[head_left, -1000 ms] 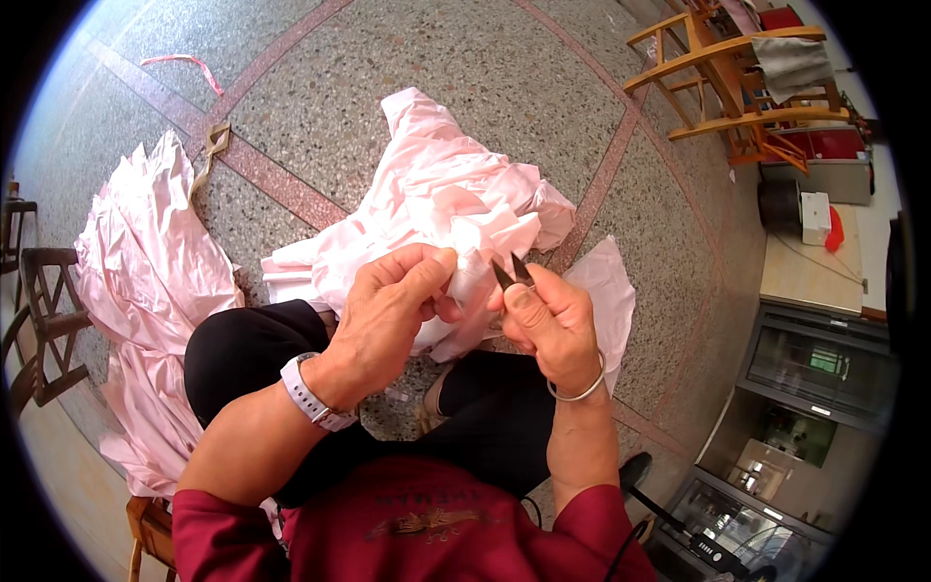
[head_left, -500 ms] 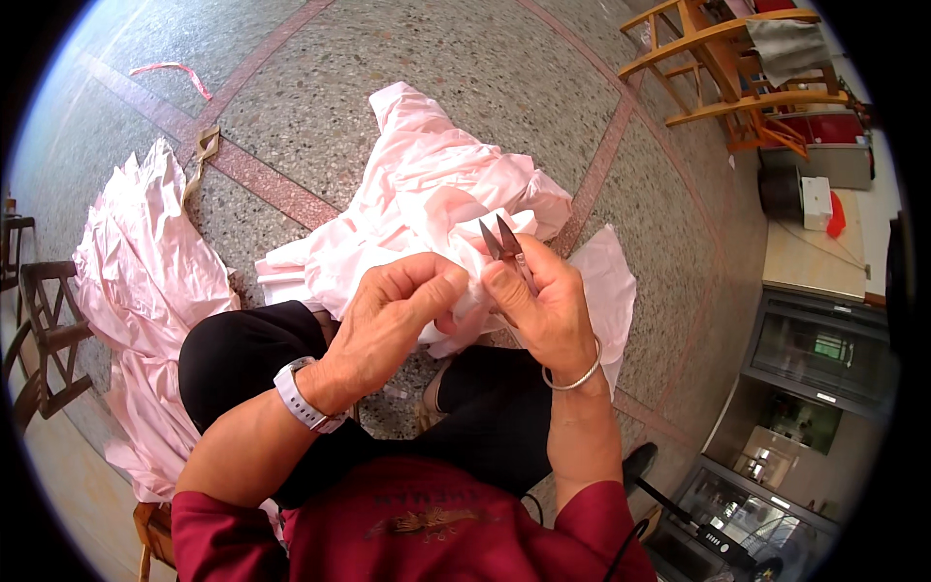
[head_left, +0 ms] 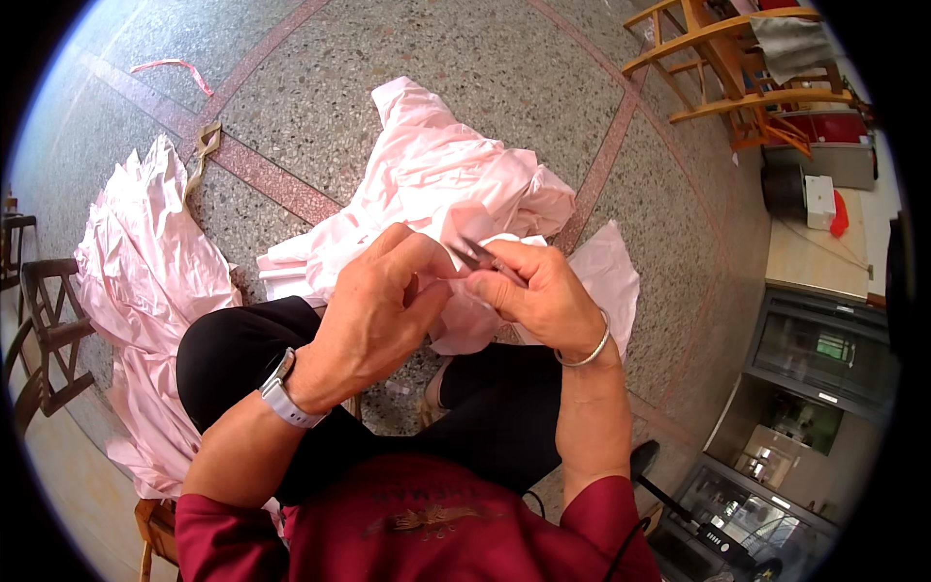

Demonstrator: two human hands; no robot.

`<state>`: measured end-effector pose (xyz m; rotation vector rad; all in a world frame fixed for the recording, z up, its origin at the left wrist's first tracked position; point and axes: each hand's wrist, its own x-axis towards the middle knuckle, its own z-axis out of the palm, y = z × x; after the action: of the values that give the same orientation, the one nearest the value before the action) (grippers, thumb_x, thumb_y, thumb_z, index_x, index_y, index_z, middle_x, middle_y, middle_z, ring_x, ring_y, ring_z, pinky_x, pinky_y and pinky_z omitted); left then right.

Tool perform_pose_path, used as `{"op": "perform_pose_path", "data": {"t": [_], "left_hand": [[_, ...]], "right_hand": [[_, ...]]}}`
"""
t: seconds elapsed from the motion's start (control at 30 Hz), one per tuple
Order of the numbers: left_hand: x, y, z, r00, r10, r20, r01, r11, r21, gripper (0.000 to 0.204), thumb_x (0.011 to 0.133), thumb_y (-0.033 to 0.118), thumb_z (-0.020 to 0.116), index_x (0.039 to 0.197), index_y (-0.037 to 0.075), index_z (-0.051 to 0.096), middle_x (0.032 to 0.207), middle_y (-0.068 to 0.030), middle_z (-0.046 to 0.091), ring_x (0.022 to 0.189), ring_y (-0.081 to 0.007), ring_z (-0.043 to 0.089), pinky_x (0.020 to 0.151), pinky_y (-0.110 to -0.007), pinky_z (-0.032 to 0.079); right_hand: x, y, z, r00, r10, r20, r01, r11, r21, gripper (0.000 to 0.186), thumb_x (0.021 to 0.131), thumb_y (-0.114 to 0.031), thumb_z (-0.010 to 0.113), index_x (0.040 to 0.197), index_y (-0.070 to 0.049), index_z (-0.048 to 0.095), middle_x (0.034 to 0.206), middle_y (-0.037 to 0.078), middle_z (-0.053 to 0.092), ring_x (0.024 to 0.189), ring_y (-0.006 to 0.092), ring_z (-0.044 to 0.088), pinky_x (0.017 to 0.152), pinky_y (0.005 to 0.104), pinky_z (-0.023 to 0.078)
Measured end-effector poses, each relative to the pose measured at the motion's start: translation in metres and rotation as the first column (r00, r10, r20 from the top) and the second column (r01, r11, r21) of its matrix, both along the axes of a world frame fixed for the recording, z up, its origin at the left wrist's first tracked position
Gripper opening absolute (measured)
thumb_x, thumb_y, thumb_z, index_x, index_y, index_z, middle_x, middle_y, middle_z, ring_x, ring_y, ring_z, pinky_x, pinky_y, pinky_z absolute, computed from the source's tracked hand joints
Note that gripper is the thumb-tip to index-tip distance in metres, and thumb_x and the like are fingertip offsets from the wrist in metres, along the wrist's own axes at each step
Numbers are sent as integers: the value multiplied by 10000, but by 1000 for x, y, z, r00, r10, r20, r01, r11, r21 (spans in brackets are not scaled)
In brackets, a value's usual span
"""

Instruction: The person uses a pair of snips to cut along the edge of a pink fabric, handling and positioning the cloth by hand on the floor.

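Observation:
A large piece of pale pink fabric [head_left: 427,160] lies bunched on the floor before me and rises over my knees. My left hand [head_left: 383,306] is closed with thumb and forefinger near each other, gripping a bit of this fabric; its exact hold is partly hidden behind the fingers. My right hand [head_left: 543,301] is wrapped round small dark-bladed thread snips [head_left: 477,256]. Their blades point left, close to the tip of my left forefinger, above the fabric. Whether a thread lies between the blades is too small to tell.
More pink fabric [head_left: 150,252] is heaped on the left, with a tan strap [head_left: 202,155] beside it. A red-and-white strip [head_left: 175,66] lies farther off. Wooden chairs [head_left: 722,58] stand at the far right, dark stools [head_left: 56,330] at the left, and glass-fronted cabinets [head_left: 824,339] on the right.
The snips have tipped from pointing up to pointing left, toward my left fingers. My left hand has turned, its forefinger lifting and its knuckles rising.

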<state>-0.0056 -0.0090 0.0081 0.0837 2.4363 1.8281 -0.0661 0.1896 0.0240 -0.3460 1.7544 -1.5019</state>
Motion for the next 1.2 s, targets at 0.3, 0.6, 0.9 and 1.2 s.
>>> {"op": "perform_pose_path", "data": {"t": [0.3, 0.6, 0.9, 1.2], "left_hand": [[-4, -5, -2, 911, -178, 371, -12, 890, 456, 191, 927, 158, 640, 968, -26, 618, 706, -4, 608, 622, -55, 543, 534, -232, 427], [-4, -7, -4, 842, -311, 441, 23, 837, 547, 126, 933, 116, 655, 966, 1, 617, 893, -18, 667, 822, -59, 613, 736, -216, 505], [-7, -11, 7, 871, -272, 408, 89, 906, 413, 98, 922, 99, 659, 945, 10, 626, 824, 38, 602, 740, -28, 524, 637, -200, 426], [-9, -16, 7, 901, -310, 303, 231, 935, 270, 124, 881, 84, 679, 966, 11, 626, 780, 48, 554, 719, -26, 461, 611, -213, 385]], "right_hand": [[2, 2, 2, 992, -114, -59, 117, 992, 42, 176, 946, -174, 644, 968, -9, 589, 758, -39, 526, 633, 17, 461, 527, 176, 382], [5, 6, -5, 887, 22, -460, 61, 984, 166, 208, 962, -203, 625, 972, -5, 561, 767, -39, 495, 668, 45, 448, 580, 199, 370], [11, 1, 8, 992, -57, -109, 57, 998, -5, 215, 940, -195, 660, 914, 10, 601, 770, -42, 495, 686, 44, 429, 604, 201, 366], [12, -4, 3, 892, 23, -452, 43, 990, 135, 125, 898, -113, 658, 880, -2, 603, 775, 7, 500, 681, 94, 444, 612, 247, 373]]}}
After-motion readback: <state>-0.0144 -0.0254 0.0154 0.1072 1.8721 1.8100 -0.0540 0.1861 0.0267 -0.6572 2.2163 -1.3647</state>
